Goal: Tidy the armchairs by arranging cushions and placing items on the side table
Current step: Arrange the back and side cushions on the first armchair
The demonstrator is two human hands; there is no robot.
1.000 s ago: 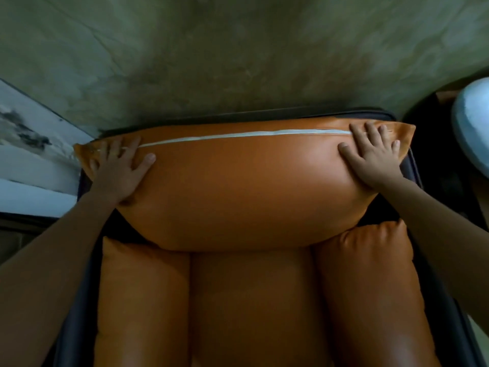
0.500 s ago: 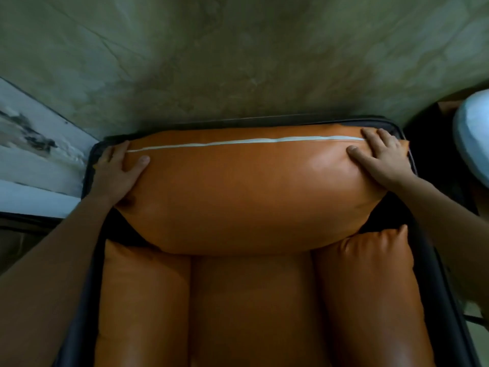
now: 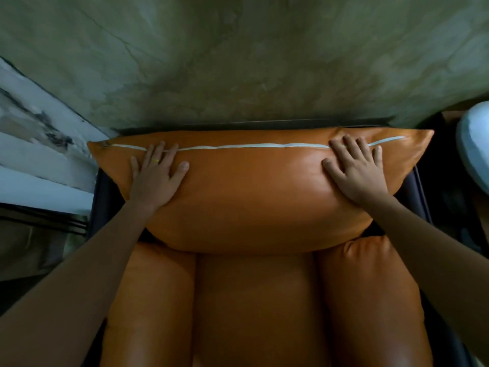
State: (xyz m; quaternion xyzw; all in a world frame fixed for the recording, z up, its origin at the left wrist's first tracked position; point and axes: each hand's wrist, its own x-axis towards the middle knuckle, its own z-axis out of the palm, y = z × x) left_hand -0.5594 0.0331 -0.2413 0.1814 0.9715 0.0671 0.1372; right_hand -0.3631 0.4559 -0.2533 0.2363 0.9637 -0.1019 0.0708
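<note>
No text, label, brand mark, number or sign can be read anywhere in the head view. The orange back cushion [image 3: 251, 202] carries only a plain white zipper strip [image 3: 238, 147] along its upper edge, with no lettering on it.
</note>
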